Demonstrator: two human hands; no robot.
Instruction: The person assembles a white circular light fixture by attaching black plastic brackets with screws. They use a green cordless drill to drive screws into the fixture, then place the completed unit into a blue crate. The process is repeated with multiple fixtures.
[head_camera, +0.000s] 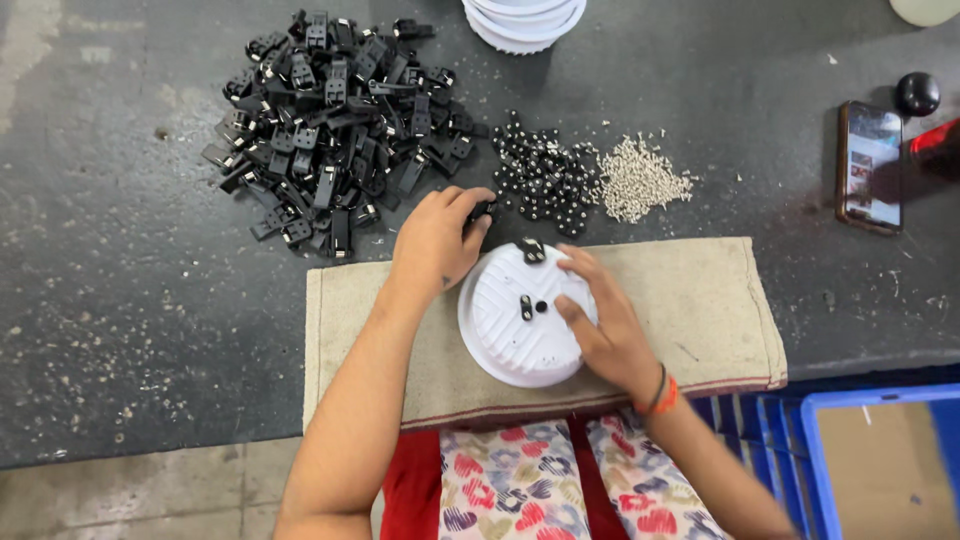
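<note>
On the dark worktop, left to right
Far left: pile of black clips (335, 125), heaped loosely on the dark worktop (120, 250), well above the cloth
Cloth: beige cloth mat (700, 310) spread at the near edge, under both hands
Left hand: left hand (435, 245) reaches past the mat's upper edge, fingers curled narrow, pinching a small black part (484, 211) just beside the bead heap
Centre: white round housing (520, 315) lies flat on the mat, ribbed face up, with a black clip at its top rim and two small black pieces near its middle
Right hand: right hand (600, 325) rests on the housing's right side, fingers spread wide and touching its face, gripping nothing
Behind centre: heap of black beads (540, 175), then a heap of silver screws (640, 180) touching its right side
Top: stack of white housings (522, 20), partly out of view
Far right: phone (870, 165) lying flat, a black ball (917, 93) near it
Lower right: blue crate (880, 460) below the bench edge
</note>
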